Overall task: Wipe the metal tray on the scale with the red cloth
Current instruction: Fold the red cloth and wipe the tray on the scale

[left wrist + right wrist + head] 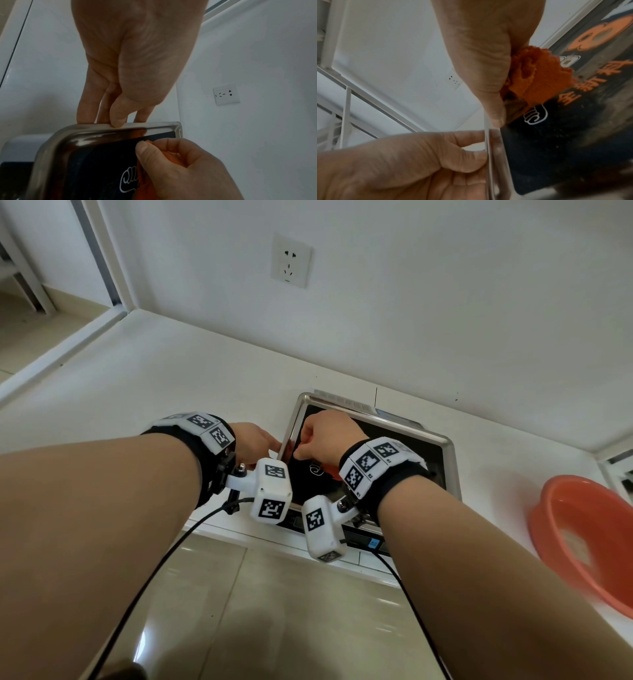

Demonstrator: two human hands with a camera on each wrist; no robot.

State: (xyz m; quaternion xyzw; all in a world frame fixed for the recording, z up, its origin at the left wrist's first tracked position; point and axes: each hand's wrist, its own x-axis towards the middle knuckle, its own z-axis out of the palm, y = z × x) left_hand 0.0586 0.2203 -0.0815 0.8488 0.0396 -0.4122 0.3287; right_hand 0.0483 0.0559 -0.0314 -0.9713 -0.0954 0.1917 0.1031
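Metal tray [448, 470] on the scale [363, 537], at the counter [137, 378] edge below the wall socket [291, 261]. Left hand [251, 441] pinching the tray's left rim — thumb on top, fingers outside and under — probably bracing so the tray stays put during the wipe. Right hand [325, 436] fisted around the bunched red cloth [537, 75], inside the tray near the left wall, cloth pressed to the dark reflective floor. Bunched wad likely for firmer pressure into the corner. Orange basin [582, 539] well apart on the right, not involved.
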